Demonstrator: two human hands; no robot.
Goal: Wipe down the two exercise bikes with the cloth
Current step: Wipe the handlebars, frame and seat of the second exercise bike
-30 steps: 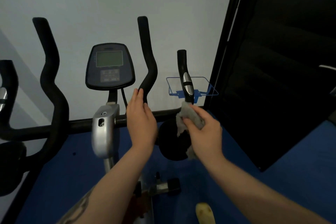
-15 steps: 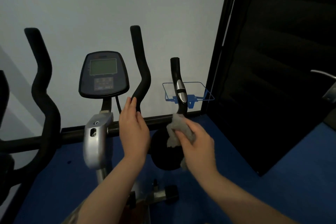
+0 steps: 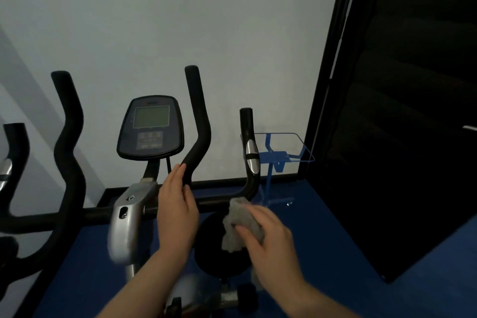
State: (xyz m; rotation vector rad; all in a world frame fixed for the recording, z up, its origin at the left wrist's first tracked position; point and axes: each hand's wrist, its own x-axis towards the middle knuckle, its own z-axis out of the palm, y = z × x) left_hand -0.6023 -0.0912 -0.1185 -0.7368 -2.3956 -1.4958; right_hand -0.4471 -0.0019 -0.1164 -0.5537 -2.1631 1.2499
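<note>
Nearest you, on the right, your right hand [image 3: 268, 237] has the grey cloth [image 3: 241, 224] bunched under curled fingers and thumb, pressed where the right-hand grip [image 3: 248, 152] bends into the crossbar [image 3: 77, 214], just above the round black housing [image 3: 219, 250]. Keep the cloth wrapped round the tube rather than dabbing one face, and I'd run it up the curve over the silver pulse sensor [image 3: 252, 157] to the capped tip, twisting as you go so the far side gets wiped too. A loose tail hangs below your palm; tuck it in, or it could drag across the housing. Over to the left, your left hand [image 3: 176, 209] lies flat, fingers straight and together, against the foot of the tall inner handlebar [image 3: 198, 126], gripping nothing; that steadying press looks useful, so hold the frame firm while the right hand rubs. Farther off, the console [image 3: 151, 128] waits on its silver stem [image 3: 129, 214]; go lightly on that screen, I'd say. At far left the grips of the second bike [image 3: 15, 162] look untouched, so plenty remains.
</note>
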